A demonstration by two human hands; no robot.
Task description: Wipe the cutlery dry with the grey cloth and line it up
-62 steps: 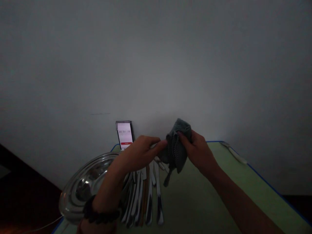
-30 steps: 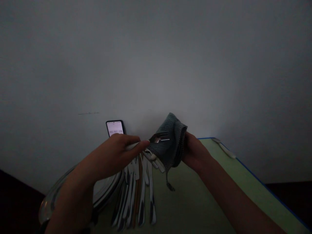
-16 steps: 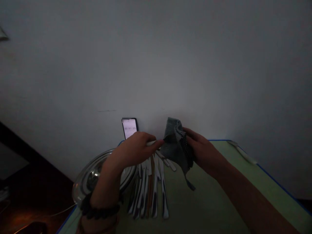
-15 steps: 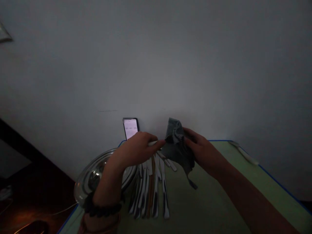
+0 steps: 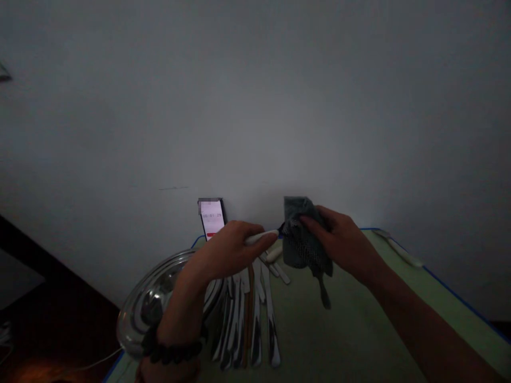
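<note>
My left hand (image 5: 227, 250) is closed around the white handle (image 5: 261, 237) of a utensil. Its far end disappears into a crumpled grey-green cloth (image 5: 305, 250), so I cannot see what kind it is; a small dark part shows where handle meets cloth. Thumb and fingers of my right hand (image 5: 345, 239) pinch the cloth around that hidden end, and a loose corner of it dangles. Below my hands, several metal knives (image 5: 272, 330) lie side by side on the green tabletop (image 5: 331, 340), with a brown stick-like piece (image 5: 249, 314) among them.
A shiny steel bowl (image 5: 131, 314) stands at the left, partly behind my left forearm. A phone (image 5: 212, 215) showing a timer leans on the wall. At the back right edge lies a white-handled knife (image 5: 403, 252). Another pale handle (image 5: 274, 254) lies under the cloth.
Both hands have shifted slightly right. The cloth has slid outward along the utensil, away from my left hand, baring more of the white handle. The view has also moved a little.
</note>
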